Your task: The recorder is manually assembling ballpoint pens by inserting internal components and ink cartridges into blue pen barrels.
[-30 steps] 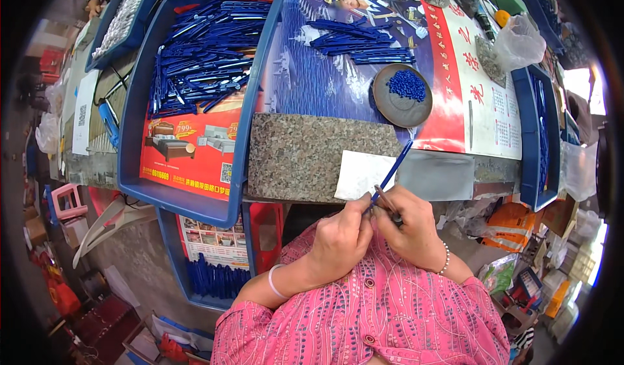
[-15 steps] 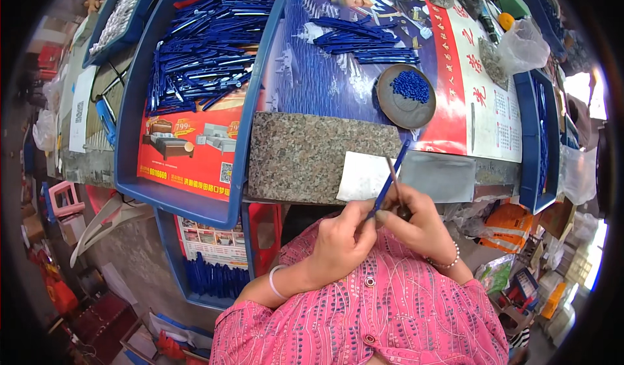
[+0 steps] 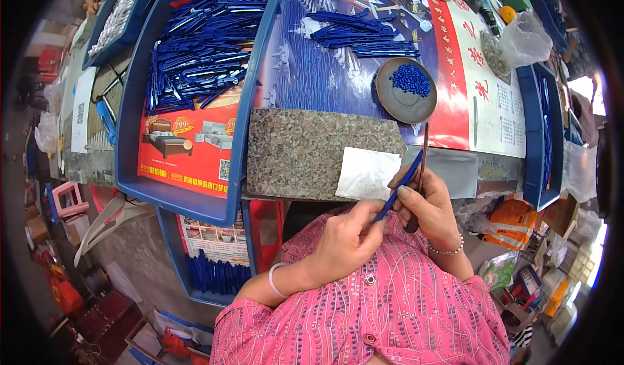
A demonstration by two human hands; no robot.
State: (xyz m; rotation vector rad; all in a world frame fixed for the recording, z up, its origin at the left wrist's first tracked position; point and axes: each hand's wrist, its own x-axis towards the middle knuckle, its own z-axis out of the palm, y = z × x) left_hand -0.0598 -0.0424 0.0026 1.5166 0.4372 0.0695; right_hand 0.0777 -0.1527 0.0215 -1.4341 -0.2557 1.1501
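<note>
In front of my chest, my left hand [image 3: 351, 240] pinches the lower end of a slim blue strip [image 3: 404, 182]. My right hand [image 3: 430, 214] closes on the same strip higher up, its thumb lying along it. A thin dark brown rod-like tool [image 3: 423, 163] with a rounded lower end is also in my right hand, sticking up beside the strip; its exact kind is unclear. Just beyond the hands lie a white paper square [image 3: 368, 173] and a speckled stone slab [image 3: 305, 147]. Above the tool's tip sits a round dark dish [image 3: 404, 110] with small blue beads [image 3: 411, 79].
A big blue tray [image 3: 242, 150] at left holds a heap of blue strips [image 3: 201, 46]. More strips [image 3: 361, 33] lie on the poster-covered table. Below the tray is another blue bin [image 3: 175, 261]; a narrow blue bin [image 3: 534, 137] stands at right, near a clear plastic bag [image 3: 525, 39].
My right hand has shifted slightly right and down. The brown tool has swung from leaning left to leaning slightly right, and the blue strip slants further right.
</note>
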